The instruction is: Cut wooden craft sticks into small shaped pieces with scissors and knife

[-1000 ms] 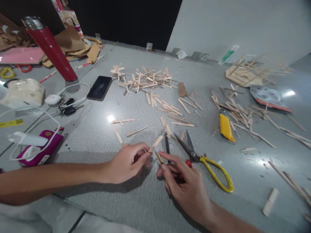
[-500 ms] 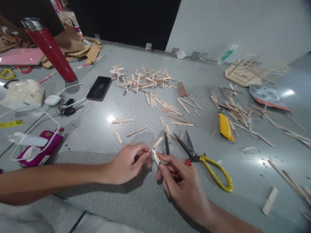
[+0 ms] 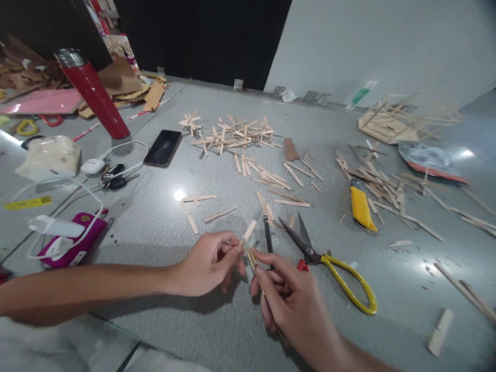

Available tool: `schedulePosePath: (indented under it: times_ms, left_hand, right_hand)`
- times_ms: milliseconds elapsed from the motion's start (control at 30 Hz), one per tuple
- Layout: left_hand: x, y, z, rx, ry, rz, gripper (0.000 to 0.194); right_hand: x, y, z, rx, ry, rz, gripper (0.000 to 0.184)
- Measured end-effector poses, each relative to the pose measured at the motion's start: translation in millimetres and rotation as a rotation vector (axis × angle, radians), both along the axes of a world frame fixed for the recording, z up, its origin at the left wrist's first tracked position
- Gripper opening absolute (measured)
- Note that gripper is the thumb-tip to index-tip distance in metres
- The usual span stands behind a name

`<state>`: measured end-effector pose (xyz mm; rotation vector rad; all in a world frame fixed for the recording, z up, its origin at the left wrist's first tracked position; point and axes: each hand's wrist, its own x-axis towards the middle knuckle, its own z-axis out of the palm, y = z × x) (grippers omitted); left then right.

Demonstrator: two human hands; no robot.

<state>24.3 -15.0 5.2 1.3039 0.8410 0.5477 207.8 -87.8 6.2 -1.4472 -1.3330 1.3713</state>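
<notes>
My left hand is closed in a pinch on a pale popsicle stick, whose rounded end sticks up past the fingertips. My right hand pinches a slim, pointed, gold-toned tool; its exact kind is unclear. The tool's tip is close to the left fingertips, and whether it touches the stick cannot be made out. A black pen-like tool lies just beyond the right hand. Beside it are open scissors with yellow handles and a small red object, partly hidden.
Popsicle sticks lie heaped at the back. Right of them are wood scraps, a yellow cutter and a stick-built frame. Leftward are a phone, a red flask, keys and a purple case with cables.
The view has shifted slightly, so the table things appear a little lower and to the right. The right hand's tool has turned, its bright face less visible. Both hands keep their pinch.
</notes>
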Motion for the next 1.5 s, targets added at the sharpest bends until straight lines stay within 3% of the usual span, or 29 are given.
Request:
schedulePosePath:
  times_ms: [167, 400, 733, 867, 1033, 1200, 1333, 1500]
  left_hand:
    - [-1.9, 5.4, 1.8, -0.081, -0.092, -0.027, 0.035]
    - [-4.8, 9.0, 5.6, -0.053, -0.073, -0.054, 0.037]
    - [-6.2, 14.6, 5.4, -0.082, -0.108, -0.100, 0.037]
    - [-6.5, 15.0, 6.2, -0.048, -0.091, -0.097, 0.037]
    - [-3.9, 12.2, 4.3, -0.048, -0.055, -0.046, 0.036]
    - [-1.4, 8.0, 3.1, 0.029, 0.011, -0.020, 0.033]
    - [-0.7, 6.5, 3.9, 0.125, 0.071, 0.002, 0.033]
    - [-1.3, 8.0, 1.9, 0.105, 0.060, -0.010, 0.033]
  right_hand:
    - [3.8, 9.0, 3.9, 0.034, 0.014, 0.027, 0.035]
    - [23.7, 24.2, 9.5, 0.288, -0.294, 0.130, 0.031]
    - [40.8, 32.5, 5.1, 0.658, -0.470, 0.240, 0.035]
    - [44.2, 32.4, 3.6, 0.738, -0.560, 0.295, 0.040]
    - [36.9, 29.1, 6.0, 0.711, -0.579, 0.186, 0.040]
    - [25.9, 23.1, 8.5, 0.561, -0.498, 0.122, 0.033]
    - [19.7, 18.9, 5.9, 0.468, -0.474, 0.093, 0.028]
    - [16.2, 18.8, 4.8, 0.432, -0.472, 0.090, 0.028]
